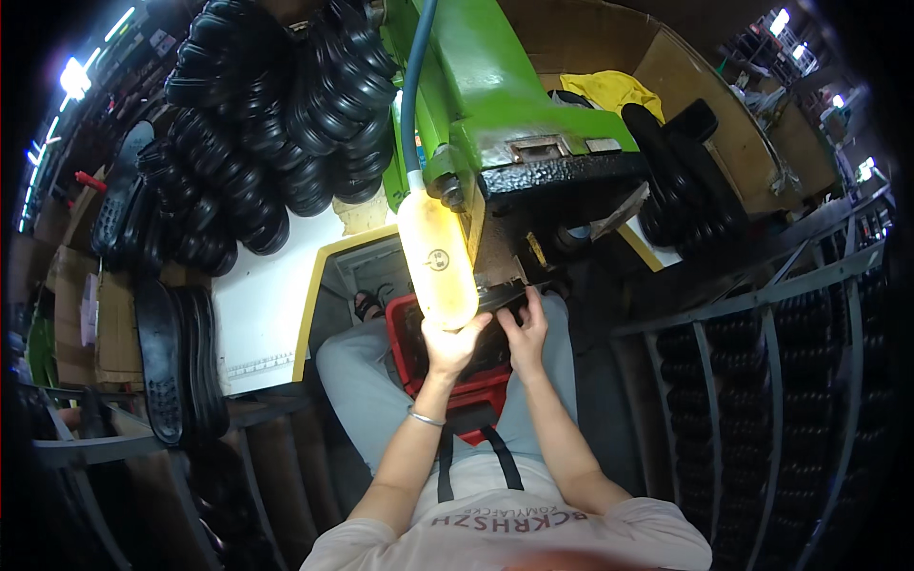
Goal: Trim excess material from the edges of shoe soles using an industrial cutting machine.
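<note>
Here both hands (490, 335) hold a black sole (503, 303); red crate (464, 393) below.

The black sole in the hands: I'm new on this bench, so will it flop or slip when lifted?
The black sole probably bends somewhat; it looks like moulded rubber. Its ridged tread likely resists slipping. Both the left hand and right hand steady it.

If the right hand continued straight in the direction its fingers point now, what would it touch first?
Probably the black sole it already touches at the fingertips; the right hand points up toward the green machine, just beyond. Depth there is unclear.
</note>
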The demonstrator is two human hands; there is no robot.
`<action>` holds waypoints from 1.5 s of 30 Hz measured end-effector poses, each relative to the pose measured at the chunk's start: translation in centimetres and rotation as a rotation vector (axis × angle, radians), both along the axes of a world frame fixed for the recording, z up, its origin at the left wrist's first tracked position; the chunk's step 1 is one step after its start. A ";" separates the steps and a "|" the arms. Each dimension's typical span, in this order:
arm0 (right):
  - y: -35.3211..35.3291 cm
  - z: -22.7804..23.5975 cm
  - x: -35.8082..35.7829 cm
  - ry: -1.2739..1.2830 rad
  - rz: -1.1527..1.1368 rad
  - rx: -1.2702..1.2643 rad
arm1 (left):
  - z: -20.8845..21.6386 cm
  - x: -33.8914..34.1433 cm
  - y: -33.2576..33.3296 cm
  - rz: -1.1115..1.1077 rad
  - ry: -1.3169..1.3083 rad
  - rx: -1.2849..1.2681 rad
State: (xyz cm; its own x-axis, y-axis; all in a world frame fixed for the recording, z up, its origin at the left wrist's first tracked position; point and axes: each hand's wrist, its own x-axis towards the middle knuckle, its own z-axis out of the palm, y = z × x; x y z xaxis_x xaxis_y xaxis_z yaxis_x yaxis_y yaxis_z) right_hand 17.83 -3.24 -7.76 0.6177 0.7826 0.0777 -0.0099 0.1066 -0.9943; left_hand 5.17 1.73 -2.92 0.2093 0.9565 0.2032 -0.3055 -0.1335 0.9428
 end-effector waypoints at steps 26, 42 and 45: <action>-1.8 12.7 5.3 -0.443 -0.166 0.216 | 6.2 -7.9 1.8 0.101 -0.064 0.108; 0.5 13.5 -2.3 -0.572 -0.132 0.307 | 3.3 -15.2 1.4 0.193 0.501 0.221; -0.5 13.4 0.2 -0.444 -0.146 0.413 | 7.0 -11.0 1.5 0.274 0.650 0.484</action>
